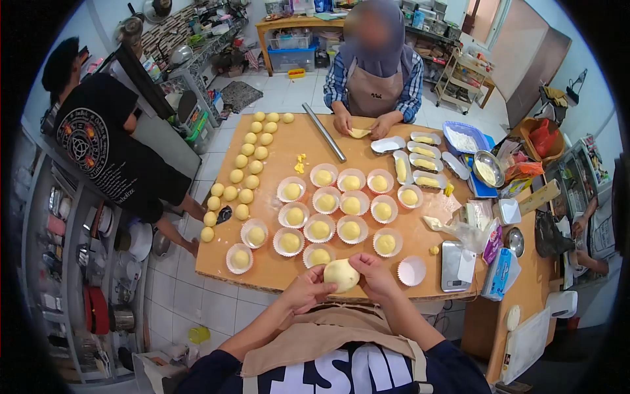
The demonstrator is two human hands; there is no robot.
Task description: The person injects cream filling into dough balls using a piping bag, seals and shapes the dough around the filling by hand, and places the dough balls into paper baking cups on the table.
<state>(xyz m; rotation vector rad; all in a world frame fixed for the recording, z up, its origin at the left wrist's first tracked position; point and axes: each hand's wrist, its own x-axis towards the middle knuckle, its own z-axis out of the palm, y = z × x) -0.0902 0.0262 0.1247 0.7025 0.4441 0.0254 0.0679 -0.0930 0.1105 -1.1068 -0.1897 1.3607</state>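
Observation:
Between my two hands, just over the table's near edge, is a flattened round of pale yellow dough (342, 275). My left hand (306, 291) pinches its left side, and my right hand (375, 276) grips its upper right edge. Beyond them stand several white paper cups, such as this paper cup (350, 229), each with a dough ball inside. A paper cup (411, 270) with no dough in it sits to the right of my right hand. Rows of bare dough balls (237, 176) line the table's left side.
Across the wooden table (275, 148), a person in an apron (375, 92) handles dough near a metal rolling pin (324, 132). Oval cups with dough (425, 163), a blue basin of flour (464, 139) and a scale (455, 266) stand to the right. Another person (98, 138) stands at left.

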